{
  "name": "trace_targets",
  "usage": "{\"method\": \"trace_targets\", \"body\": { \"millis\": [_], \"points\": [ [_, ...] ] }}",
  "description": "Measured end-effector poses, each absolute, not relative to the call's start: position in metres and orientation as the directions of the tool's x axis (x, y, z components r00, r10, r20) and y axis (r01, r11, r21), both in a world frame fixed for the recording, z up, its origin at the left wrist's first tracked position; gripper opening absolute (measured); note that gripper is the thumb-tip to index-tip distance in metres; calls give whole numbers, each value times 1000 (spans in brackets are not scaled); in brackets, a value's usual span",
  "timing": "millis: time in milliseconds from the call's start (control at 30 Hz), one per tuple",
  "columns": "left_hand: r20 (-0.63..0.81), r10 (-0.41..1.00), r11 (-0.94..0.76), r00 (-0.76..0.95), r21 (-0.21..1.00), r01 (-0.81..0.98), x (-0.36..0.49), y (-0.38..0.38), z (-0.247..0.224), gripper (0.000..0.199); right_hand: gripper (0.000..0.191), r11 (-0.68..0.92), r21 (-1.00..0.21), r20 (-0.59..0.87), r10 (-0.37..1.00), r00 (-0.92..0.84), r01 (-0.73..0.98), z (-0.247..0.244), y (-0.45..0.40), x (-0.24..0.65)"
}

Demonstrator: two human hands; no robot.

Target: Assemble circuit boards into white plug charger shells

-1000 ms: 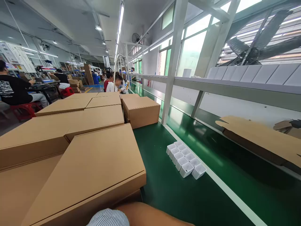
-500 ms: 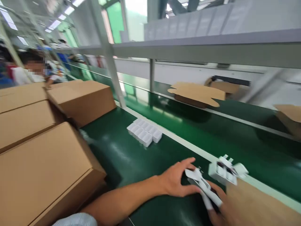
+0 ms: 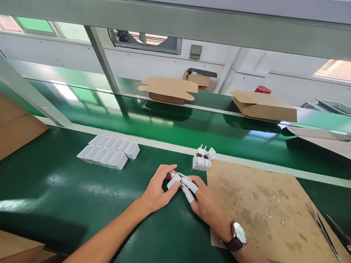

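Note:
My left hand (image 3: pixel 161 188) pinches one side of a small white plastic part (image 3: pixel 175 179) over the green table. White coverings wrap two fingertips of my right hand (image 3: pixel 201 197), which grips the part's other side; a watch is on that wrist. The fingers hide some of the part. Just beyond, to the right, two white housings (image 3: pixel 201 161) with exposed wires and metal prongs stand close together. Two rows of white open cases (image 3: pixel 105 152) lie on the table to the left.
Stained brown cardboard (image 3: pixel 252 208) lies at the right, with tweezers (image 3: pixel 323 230) on it. Behind a pale rail (image 3: pixel 159 146) runs a green belt (image 3: pixel 153 126). Cardboard boxes (image 3: pixel 265 106) stand farther back. Brown cartons (image 3: pixel 19 124) are at the left, and a shelf beam (image 3: pixel 175 27) crosses above.
The view has swung right and down, bringing the cardboard, tweezers and watch into sight. Both hands still hold the white part, now left of the wired housings.

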State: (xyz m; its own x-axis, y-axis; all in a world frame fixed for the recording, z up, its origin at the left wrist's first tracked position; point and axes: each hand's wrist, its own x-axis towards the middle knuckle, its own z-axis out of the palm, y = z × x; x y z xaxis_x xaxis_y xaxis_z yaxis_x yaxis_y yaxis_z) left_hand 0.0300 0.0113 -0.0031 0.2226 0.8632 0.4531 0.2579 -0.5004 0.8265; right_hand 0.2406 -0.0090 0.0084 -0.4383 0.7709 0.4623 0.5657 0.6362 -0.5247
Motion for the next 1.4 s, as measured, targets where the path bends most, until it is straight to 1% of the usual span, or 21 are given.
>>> {"method": "trace_targets", "body": {
  "millis": [167,267,367,500,633,700,733,767,800,867,900,933,967,1000,1033,1067,1100,1133,1200,1267,1400],
  "points": [
    [447,861,-506,242,799,324,28,11,2,24,47,624,-543,452,781,-430,562,7,-7,241],
    [441,862,-505,251,792,344,27,11,4,17,49,628,-517,463,777,-427,582,7,-8,241],
    [442,859,-510,257,779,366,26,11,6,14,53,640,-512,461,767,-446,572,8,-8,240],
    [436,860,-508,264,776,375,26,11,7,13,55,590,-545,436,806,-400,596,8,-10,239],
    [429,861,-506,273,781,365,26,11,4,13,59,611,-499,415,791,-449,615,6,-10,238],
    [420,865,-497,275,794,351,25,12,1,14,58,623,-496,421,782,-460,605,5,-10,238],
    [406,872,-482,273,806,343,24,12,-1,16,56,621,-510,423,783,-456,594,4,-9,238],
    [384,883,-460,271,822,336,23,12,-2,22,53,618,-533,429,786,-445,578,3,-7,238],
    [358,892,-438,276,836,329,23,12,-4,36,49,614,-562,442,789,-426,555,2,-6,239],
    [327,894,-420,307,851,315,23,11,-8,82,41,595,-639,485,803,-345,487,-2,-3,238],
    [330,885,-431,327,847,311,24,11,-10,102,38,576,-689,494,817,-297,441,-4,-2,238],
    [349,873,-455,341,835,310,25,9,-11,111,36,543,-748,478,840,-257,382,-6,-1,237],
    [380,859,-486,342,816,314,27,8,-12,112,34,489,-817,435,871,-230,306,-7,-1,236],
    [422,844,-521,331,790,322,29,6,-13,106,34,408,-889,362,905,-225,208,-8,-1,234],
    [471,825,-560,313,759,332,31,4,-13,97,35,296,-951,267,933,-241,92,-8,-2,232],
    [521,800,-599,298,725,340,33,2,-12,89,37,160,-987,162,948,-272,-31,-7,-4,230],
    [566,772,-636,289,691,343,34,0,-11,84,40,18,-989,64,950,-305,-150,-5,-6,228],
    [602,744,-668,289,662,341,35,-1,-10,81,41,-109,-962,-19,941,-337,-249,-3,-8,226],
    [645,705,-709,296,622,332,35,-3,-7,75,43,-283,-886,-136,916,-378,-366,3,-12,223],
    [653,696,-717,297,617,325,34,-3,-4,69,44,-354,-841,-192,903,-385,-410,7,-15,221],
    [652,701,-713,289,629,309,32,1,-6,64,48,-385,-821,-216,893,-394,-421,9,-16,218]
  ]
}}
